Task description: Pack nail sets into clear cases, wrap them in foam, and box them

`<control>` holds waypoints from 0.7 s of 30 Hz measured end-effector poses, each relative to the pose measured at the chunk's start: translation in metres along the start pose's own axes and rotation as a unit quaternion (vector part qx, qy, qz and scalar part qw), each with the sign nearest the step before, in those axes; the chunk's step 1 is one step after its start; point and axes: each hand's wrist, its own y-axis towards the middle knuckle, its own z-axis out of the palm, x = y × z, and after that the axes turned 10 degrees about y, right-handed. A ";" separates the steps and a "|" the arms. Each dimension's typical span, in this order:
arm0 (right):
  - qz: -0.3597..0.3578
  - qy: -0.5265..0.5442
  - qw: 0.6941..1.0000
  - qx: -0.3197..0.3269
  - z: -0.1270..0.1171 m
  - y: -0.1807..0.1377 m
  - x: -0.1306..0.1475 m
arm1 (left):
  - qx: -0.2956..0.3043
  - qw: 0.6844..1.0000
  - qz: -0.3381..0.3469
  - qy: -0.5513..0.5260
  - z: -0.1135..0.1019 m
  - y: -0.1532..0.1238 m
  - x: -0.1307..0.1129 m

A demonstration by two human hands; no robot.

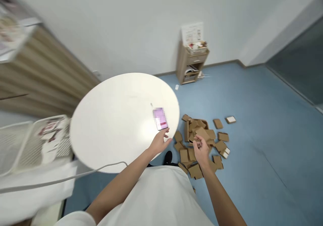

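My left hand is over the right edge of a white round table, thumb and fingers apart, holding nothing. Its fingertips are at the near end of a smartphone with a lit pink screen, partly pixelated; whether they touch it I cannot tell. My right hand hangs to the right of the table, above a heap of small brown cardboard boxes on the floor. Its fingers are loosely bent with a gap to the thumb, and nothing shows between them. Beyond it stands a larger open carton full of similar boxes.
At the wall stands a small wooden cabinet with a basket on top. White plastic baskets are at the left, with a grey cable crossing before them. My shoe is beside the box heap.
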 end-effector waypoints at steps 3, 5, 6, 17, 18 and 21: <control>-0.009 0.000 0.992 0.126 0.052 -0.003 0.016 | -0.043 0.998 -0.051 0.005 -0.034 -0.031 0.025; -0.022 -0.019 0.977 0.210 0.092 -0.010 0.030 | -0.078 0.993 -0.091 0.003 -0.061 -0.058 0.046; -0.031 -0.032 0.968 0.247 0.113 -0.016 0.036 | -0.098 0.989 -0.114 -0.002 -0.075 -0.074 0.058; -0.127 -0.113 0.829 0.533 0.337 -0.137 0.095 | -0.301 0.878 -0.356 -0.110 -0.170 -0.269 0.210; -0.135 -0.116 0.816 0.550 0.355 -0.149 0.098 | -0.314 0.869 -0.365 -0.114 -0.174 -0.281 0.221; -0.160 -0.122 0.774 0.600 0.403 -0.177 0.106 | -0.349 0.848 -0.379 -0.122 -0.187 -0.307 0.247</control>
